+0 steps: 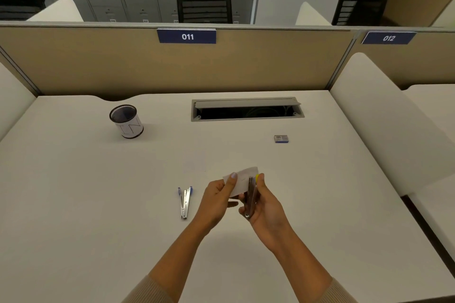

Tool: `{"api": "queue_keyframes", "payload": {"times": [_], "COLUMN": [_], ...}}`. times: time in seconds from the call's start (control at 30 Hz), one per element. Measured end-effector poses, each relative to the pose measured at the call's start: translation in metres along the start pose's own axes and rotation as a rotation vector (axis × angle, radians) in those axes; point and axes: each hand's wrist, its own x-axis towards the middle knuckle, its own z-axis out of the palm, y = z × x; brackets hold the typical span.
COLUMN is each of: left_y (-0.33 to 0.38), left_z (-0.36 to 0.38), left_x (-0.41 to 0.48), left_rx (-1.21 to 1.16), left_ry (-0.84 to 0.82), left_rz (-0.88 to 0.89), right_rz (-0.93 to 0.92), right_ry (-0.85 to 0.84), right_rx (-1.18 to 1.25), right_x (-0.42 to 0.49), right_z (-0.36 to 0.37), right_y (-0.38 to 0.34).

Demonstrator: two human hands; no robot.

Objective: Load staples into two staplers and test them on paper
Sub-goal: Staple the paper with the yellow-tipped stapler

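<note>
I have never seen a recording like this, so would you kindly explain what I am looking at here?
There is no machine here. One camera worn on a person's head looks down at their two bare hands over a desk. The left hand pinches a small paper. The right hand grips a yellow-tipped stapler, with the paper's edge at it. On the desk lie a blue stapler, opened, a small staple box and a mesh cup. A cable hatch at the back stands open.

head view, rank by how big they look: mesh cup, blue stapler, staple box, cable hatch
Largest first:
cable hatch
mesh cup
blue stapler
staple box
The stapler lies nearer the camera; cup versus stapler is unsure.
</note>
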Motion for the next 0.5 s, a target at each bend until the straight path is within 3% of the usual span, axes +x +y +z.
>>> {"api": "queue_keyframes", "payload": {"times": [0.5], "left_y": [-0.001], "left_z": [-0.009], "left_x": [0.006], "left_rx": [-0.022], "left_ry": [0.206], "left_rz": [0.058], "right_rz": [-0.018], "right_ry": [0.115], "right_rx": [-0.231], "right_x": [0.012], "right_z": [-0.007], "right_y": [0.009]}}
